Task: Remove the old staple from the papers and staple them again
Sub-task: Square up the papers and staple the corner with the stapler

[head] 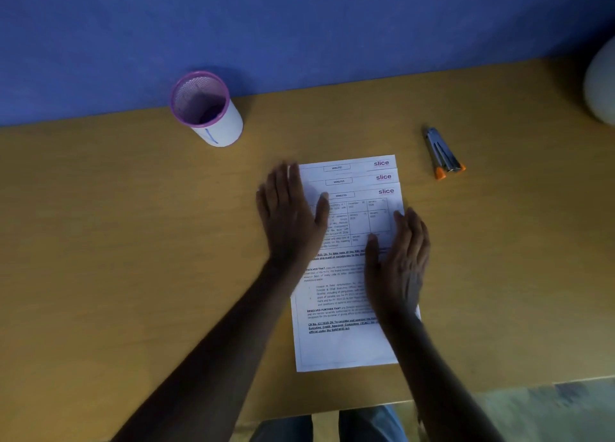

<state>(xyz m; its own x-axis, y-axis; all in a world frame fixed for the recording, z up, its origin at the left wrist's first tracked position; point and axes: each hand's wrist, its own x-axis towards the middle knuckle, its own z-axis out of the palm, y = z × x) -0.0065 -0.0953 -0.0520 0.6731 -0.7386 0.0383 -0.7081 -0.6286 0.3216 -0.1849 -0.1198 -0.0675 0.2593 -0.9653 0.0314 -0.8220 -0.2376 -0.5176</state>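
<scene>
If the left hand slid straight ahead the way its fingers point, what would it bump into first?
Probably nothing on the desk. The left hand lies flat on the left edge of the papers, fingers pointing at the blue wall. The pen cup stands off to its left, so it would likely reach the wall first.

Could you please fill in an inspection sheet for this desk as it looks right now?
Surface: wooden desk, against a blue wall.
Job's things: papers, three sheets fanned so each header shows; stapler lying apart, to their right.
Clutter: mesh pen cup, purple rim; pale round object at right edge, unidentifiable.
Grippers: left hand and right hand flat on the papers' side edges.
Cables: nothing seen.
Surroundings: person's legs below the desk edge.
</scene>
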